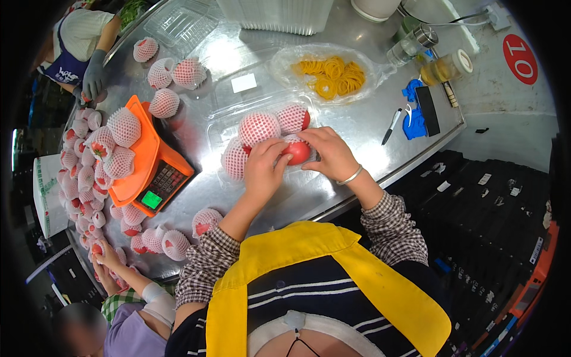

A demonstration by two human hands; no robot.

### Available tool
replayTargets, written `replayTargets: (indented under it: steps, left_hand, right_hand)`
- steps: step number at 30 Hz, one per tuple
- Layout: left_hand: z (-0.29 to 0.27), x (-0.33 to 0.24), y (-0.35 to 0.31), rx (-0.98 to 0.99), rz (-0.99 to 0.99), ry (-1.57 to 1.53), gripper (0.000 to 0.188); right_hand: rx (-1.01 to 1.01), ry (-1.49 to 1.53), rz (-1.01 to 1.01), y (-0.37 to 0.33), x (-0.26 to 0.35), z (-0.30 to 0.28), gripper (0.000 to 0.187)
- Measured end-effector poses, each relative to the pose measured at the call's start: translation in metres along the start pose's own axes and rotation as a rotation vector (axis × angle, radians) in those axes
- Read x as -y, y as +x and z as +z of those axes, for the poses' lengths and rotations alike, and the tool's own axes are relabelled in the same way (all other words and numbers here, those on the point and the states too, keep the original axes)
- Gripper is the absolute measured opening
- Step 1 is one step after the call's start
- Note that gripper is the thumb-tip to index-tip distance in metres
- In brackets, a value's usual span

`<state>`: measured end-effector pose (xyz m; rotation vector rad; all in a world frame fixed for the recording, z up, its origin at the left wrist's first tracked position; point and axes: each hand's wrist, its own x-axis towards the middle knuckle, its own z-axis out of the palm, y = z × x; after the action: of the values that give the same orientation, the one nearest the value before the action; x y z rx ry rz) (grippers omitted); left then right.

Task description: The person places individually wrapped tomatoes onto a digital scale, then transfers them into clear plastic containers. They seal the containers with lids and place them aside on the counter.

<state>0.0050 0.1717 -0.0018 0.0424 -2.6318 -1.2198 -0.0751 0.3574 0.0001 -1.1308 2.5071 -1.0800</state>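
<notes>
A red tomato (297, 153), its skin bare in front and a white foam net behind it, sits between my two hands. My left hand (265, 166) presses thumb and fingers against its left side. My right hand (332, 154), with a bracelet at the wrist, curls around its right side. Just beyond lie netted tomatoes: one large in the middle (259, 127), one to the right (292, 118) and one to the left (234, 159). They rest in an open clear plastic box (215, 128), whose lid (253, 95) bears a white label.
Left stands an orange scale (156, 160) with netted tomatoes on its pan, beside a large heap (86, 178). A bag of yellow rubber bands (333, 74), jars (447, 67) and a marker (391, 126) lie far right. Two co-workers' hands (94, 77) (107, 262) are at left.
</notes>
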Motion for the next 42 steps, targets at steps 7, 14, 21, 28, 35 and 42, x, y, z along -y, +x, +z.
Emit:
replayTargets:
  steps: [7, 14, 21, 28, 35, 42]
  left_hand:
    - [-0.038, 0.028, 0.013, -0.292, 0.143, 0.074, 0.035]
    - [-0.095, 0.126, 0.088, -0.121, -1.085, -0.996, 0.068]
    - [-0.123, 0.13, 0.026, -0.015, -0.444, -1.122, 0.053]
    - [-0.077, 0.056, -0.092, -0.144, -0.731, -0.213, 0.077]
    - [-0.061, 0.044, -0.12, -0.178, -1.064, -0.775, 0.036]
    - [-0.062, 0.063, -0.133, -0.393, -1.045, -0.976, 0.02]
  right_hand:
    - [-0.061, -0.056, 0.058, 0.002, 0.002, -0.013, 0.063]
    - [-0.339, 0.759, 0.563, 0.019, -0.048, -0.011, 0.035]
    - [-0.441, 0.975, 0.597, 0.006, -0.044, -0.027, 0.04]
    - [-0.191, 0.948, 0.787, -0.031, -0.035, 0.008, 0.038]
    - [-0.158, 1.168, 0.905, -0.038, -0.027, 0.004, 0.028]
    - [-0.178, 1.296, 0.953, -0.053, -0.023, 0.025, 0.015]
